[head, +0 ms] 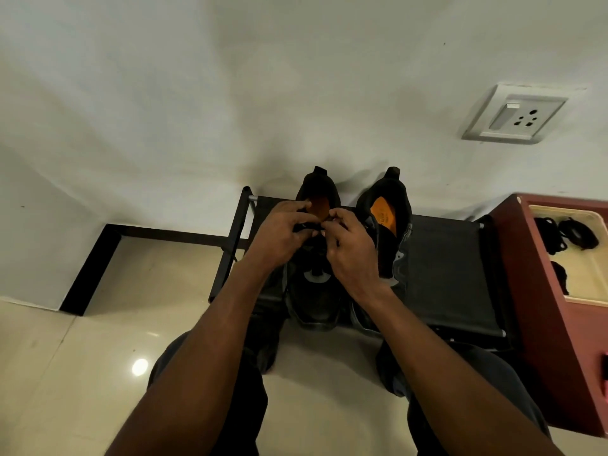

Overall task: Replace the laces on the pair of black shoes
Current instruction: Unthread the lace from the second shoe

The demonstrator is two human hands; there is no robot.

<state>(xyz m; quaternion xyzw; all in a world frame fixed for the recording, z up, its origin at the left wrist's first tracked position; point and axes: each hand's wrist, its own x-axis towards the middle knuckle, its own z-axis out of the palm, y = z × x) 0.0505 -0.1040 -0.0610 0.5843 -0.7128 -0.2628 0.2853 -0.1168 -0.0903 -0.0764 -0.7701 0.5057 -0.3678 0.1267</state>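
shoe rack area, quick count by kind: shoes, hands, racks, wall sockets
black shoes: 2, left one, right one
hands: 2, left, right
rack: 1
wall socket: 1
total: 6

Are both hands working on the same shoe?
Yes, the left hand and the right hand both pinch the lace at the top of the left shoe; the right shoe is untouched.

**Home interior, shoe-storage corner**

Glossy cream floor tiles [98,324] with dark skirting [88,268], plain white wall [230,93] carrying a switch-and-socket plate [515,115]. Low black fabric shoe rack [450,268] against the wall, maroon cabinet [539,324] just beside it. Domestic, not commercial.
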